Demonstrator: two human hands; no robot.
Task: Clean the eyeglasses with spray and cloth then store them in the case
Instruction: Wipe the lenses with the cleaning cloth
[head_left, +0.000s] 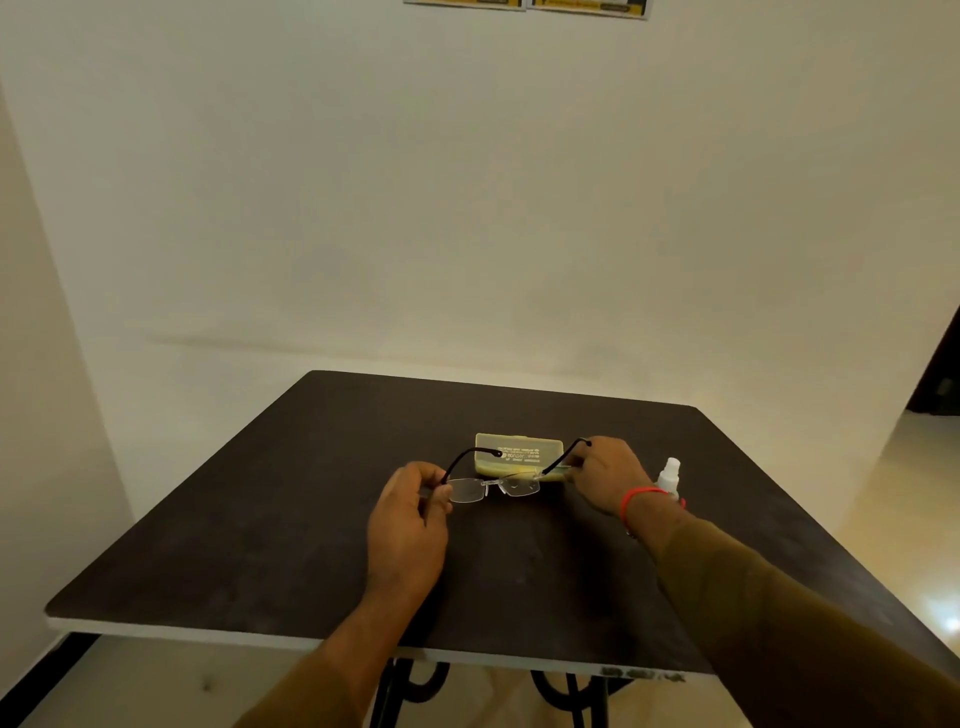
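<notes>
Dim warm light; floor glare lower right; wide-angle edge distortion.

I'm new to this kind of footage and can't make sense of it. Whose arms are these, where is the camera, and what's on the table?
There is no machine here: the single picture comes from a camera worn on a person's head, looking down at their own arms. The left hand and right hand hold rimless eyeglasses by the temples, arms unfolded, above a dark table. Behind them lies a closed yellowish case; a small white spray bottle stands at the right. No cloth is visible.
</notes>
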